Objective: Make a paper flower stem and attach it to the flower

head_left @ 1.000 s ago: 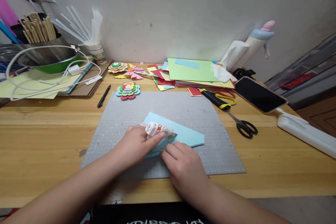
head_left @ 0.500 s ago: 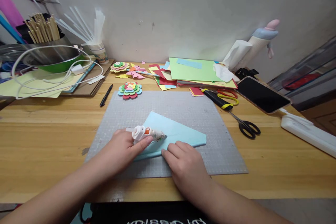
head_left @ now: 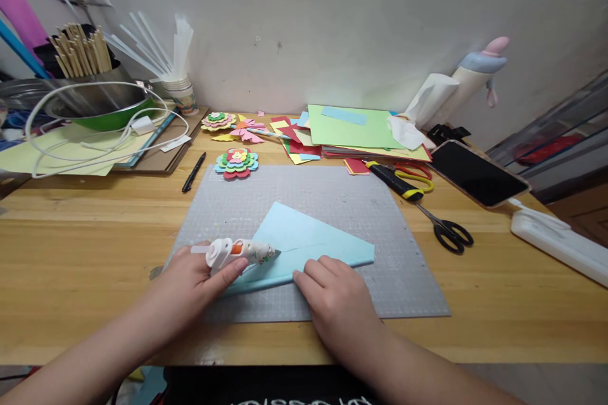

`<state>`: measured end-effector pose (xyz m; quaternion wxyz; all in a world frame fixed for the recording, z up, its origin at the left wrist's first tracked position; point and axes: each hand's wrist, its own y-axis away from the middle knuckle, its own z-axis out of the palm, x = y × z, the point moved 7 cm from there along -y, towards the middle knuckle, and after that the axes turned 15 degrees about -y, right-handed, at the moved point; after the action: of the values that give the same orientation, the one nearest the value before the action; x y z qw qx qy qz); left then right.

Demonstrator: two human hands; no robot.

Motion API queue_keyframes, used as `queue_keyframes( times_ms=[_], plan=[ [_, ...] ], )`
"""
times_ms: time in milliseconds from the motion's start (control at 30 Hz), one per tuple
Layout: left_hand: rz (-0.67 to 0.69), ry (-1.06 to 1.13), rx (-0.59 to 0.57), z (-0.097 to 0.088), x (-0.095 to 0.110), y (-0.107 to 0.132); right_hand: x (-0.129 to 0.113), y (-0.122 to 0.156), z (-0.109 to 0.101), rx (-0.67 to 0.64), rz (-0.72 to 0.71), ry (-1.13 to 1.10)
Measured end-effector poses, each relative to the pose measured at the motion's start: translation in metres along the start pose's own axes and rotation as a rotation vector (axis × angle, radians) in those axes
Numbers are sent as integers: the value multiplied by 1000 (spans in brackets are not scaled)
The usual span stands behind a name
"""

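My left hand (head_left: 192,281) is wrapped round a white hot glue gun (head_left: 254,252), whose nozzle points right, just over a light blue sheet of paper (head_left: 308,228). A thin line of glue trails rightward from the nozzle across the paper. The near edge of the sheet is rolled or folded into a narrow tube. On that edge my right hand (head_left: 335,294) is closed, with curled fingers holding it down; the fingertips are partly hidden. Beneath the paper lies a grey cutting mat (head_left: 403,278).
Layered paper flowers (head_left: 236,163) and a black pen (head_left: 194,172) are at the left. Scissors (head_left: 449,234), a cutter knife (head_left: 394,180) and a phone (head_left: 479,172) lie at the right. Coloured paper (head_left: 351,130) is stacked by the wall; a cable (head_left: 35,126) loops at the left.
My left hand has drawn the glue gun to the left, and more of the glue line shows on the blue paper. My right hand stays on the near edge.
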<state>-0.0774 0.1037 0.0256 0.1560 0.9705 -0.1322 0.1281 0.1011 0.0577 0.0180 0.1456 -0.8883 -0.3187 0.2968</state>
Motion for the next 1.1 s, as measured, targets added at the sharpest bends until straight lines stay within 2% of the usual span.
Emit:
queue_keyframes(
  times_ms=[200,533,667,867,1000,1100],
  plan=[
    [32,-56,45,-3,-4,4,1,0,1,-18,12,5],
    [9,-44,16,2,7,0,0,-1,0,-1,0,-1],
    [53,-86,33,0,7,1,0,-1,0,-4,4,-12],
    [45,-86,3,-5,2,4,0,0,0,5,8,-21],
    [-2,-122,14,-9,-5,7,0,0,-1,13,-1,-21],
    [19,-172,42,-15,-4,11,0,-1,-1,18,-2,-16]
  ],
)
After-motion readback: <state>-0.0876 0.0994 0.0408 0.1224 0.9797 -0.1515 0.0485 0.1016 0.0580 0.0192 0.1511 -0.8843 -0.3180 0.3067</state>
